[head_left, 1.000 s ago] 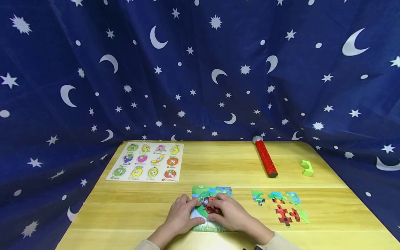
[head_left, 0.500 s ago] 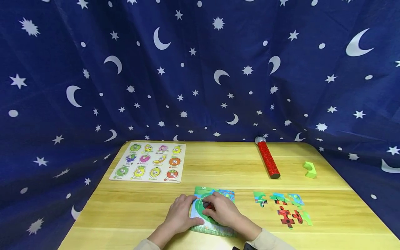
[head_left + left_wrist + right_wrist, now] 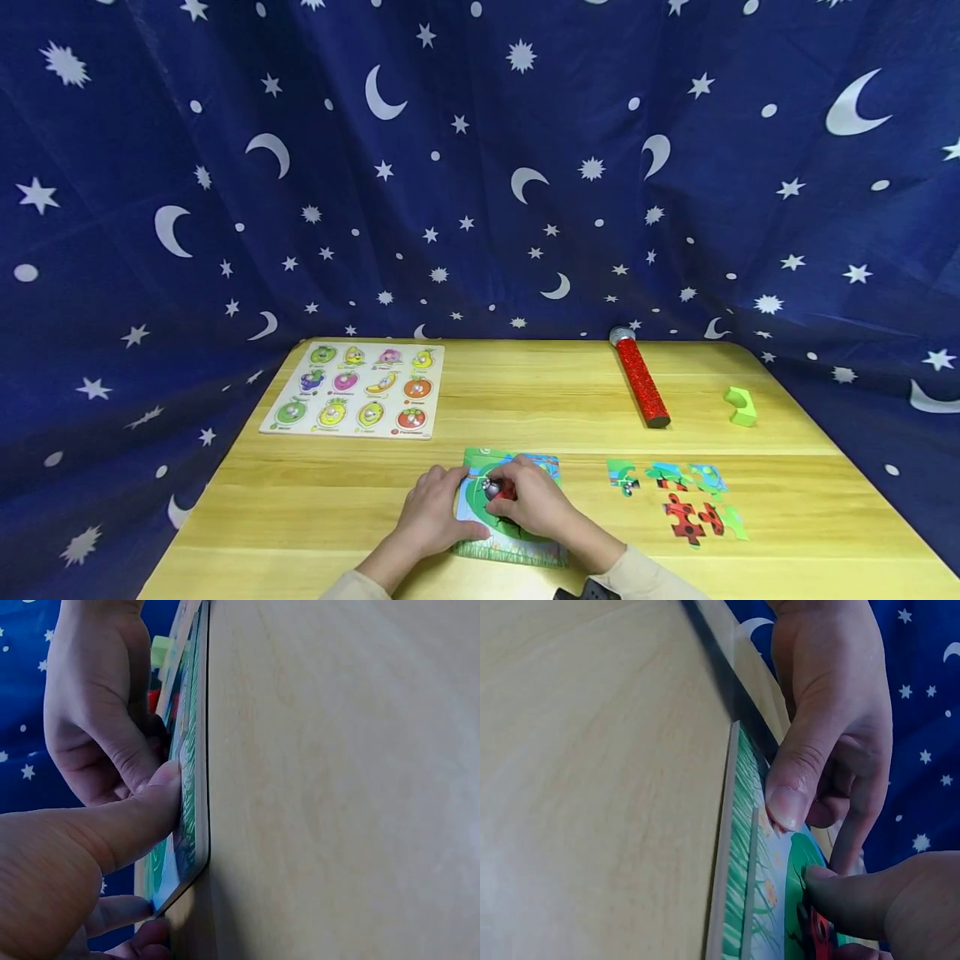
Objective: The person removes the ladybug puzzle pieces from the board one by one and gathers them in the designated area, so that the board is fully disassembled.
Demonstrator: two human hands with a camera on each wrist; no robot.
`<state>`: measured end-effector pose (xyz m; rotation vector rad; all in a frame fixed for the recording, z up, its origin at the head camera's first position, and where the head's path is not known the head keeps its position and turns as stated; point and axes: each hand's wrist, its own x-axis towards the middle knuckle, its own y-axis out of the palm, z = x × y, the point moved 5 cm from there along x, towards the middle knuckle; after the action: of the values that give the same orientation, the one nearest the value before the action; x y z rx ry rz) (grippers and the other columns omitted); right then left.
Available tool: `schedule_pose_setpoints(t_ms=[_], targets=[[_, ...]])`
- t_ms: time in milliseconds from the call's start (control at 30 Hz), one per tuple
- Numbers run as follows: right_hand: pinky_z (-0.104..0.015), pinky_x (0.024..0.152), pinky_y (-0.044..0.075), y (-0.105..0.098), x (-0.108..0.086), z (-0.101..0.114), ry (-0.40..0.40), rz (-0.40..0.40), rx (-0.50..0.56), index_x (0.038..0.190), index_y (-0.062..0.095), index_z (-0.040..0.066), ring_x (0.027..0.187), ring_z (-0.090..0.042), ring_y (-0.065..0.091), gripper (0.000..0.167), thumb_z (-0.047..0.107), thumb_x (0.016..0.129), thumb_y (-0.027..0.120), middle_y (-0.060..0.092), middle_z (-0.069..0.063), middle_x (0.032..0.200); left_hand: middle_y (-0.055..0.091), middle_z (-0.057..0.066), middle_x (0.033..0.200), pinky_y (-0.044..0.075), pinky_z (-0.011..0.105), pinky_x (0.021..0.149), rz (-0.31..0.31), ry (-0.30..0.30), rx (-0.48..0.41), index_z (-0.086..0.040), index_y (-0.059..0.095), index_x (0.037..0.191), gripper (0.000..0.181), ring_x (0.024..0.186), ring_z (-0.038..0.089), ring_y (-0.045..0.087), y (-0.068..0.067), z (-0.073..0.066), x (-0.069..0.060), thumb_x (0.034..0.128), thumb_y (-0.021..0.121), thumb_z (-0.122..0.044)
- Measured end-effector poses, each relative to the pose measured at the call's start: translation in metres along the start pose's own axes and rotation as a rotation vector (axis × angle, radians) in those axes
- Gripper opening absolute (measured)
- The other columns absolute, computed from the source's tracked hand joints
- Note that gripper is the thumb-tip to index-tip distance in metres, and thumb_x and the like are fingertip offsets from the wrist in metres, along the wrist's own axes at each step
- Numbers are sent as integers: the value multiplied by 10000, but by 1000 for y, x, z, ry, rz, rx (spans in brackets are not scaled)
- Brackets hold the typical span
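A jigsaw board with a green and blue garden picture lies near the table's front. My left hand holds its left side, thumb on the top face and fingers at the edge in the left wrist view. Over the board's middle, my right hand pinches a red and black ladybug puzzle piece between thumb and fingers; that hand hides much of it. In the right wrist view the red piece shows close to the green leaf print. Whether it touches the board I cannot tell.
Several loose puzzle pieces lie right of the board. A fruit peg puzzle sits at the back left. Farther back right are a red glittery microphone and a lime-green block. A starry blue cloth hangs behind the table.
The ladybug's full body showed on the board before; now the right hand, shifted slightly left across it, covers most of it. The board has turned a little. The left hand keeps its place.
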<state>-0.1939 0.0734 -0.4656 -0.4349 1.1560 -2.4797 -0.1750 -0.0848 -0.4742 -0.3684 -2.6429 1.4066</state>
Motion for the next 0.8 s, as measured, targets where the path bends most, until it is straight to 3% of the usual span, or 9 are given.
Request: schedule_pose_setpoints(t_ms=[233, 433, 533, 667, 800], targets=[[-200, 631, 387, -2, 0, 1, 39, -7, 66, 945, 746, 63, 750, -59, 442, 205, 165, 783, 817, 568, 5, 843, 487, 21, 974, 336, 269, 696, 6, -12, -10, -72, 552, 1383, 897, 882, 169, 429, 0, -1, 0, 656, 867, -492], [-204, 651, 426, 2, 1, -5, 187, 49, 358, 984, 686, -25, 758, -122, 495, 237, 25, 774, 785, 581, -68, 869, 446, 16, 922, 304, 266, 677, 7, -18, -25, -56, 553, 1383, 911, 832, 160, 380, -1, -1, -1, 641, 875, -477], [-203, 641, 444, 1, 1, -6, 208, 55, 467, 997, 653, -44, 737, -129, 524, 250, -28, 772, 760, 609, -102, 865, 449, 20, 927, 310, 273, 681, 6, -21, -22, -58, 555, 1383, 913, 835, 162, 386, -1, 0, 0, 639, 876, -478], [-209, 617, 454, -2, 1, -4, 177, 86, 490, 1034, 652, -46, 711, -121, 539, 260, -53, 786, 730, 634, -120, 843, 452, 18, 928, 313, 277, 684, 7, -22, -16, -64, 558, 1384, 909, 838, 162, 390, -1, 0, 1, 641, 877, -481], [-203, 594, 457, -3, 0, -3, 132, 96, 429, 1090, 672, -50, 688, -86, 539, 318, -93, 777, 710, 647, -138, 839, 441, 10, 914, 305, 274, 678, 8, -18, -17, -64, 560, 1382, 905, 824, 157, 376, -1, -1, 1, 641, 878, -475]])
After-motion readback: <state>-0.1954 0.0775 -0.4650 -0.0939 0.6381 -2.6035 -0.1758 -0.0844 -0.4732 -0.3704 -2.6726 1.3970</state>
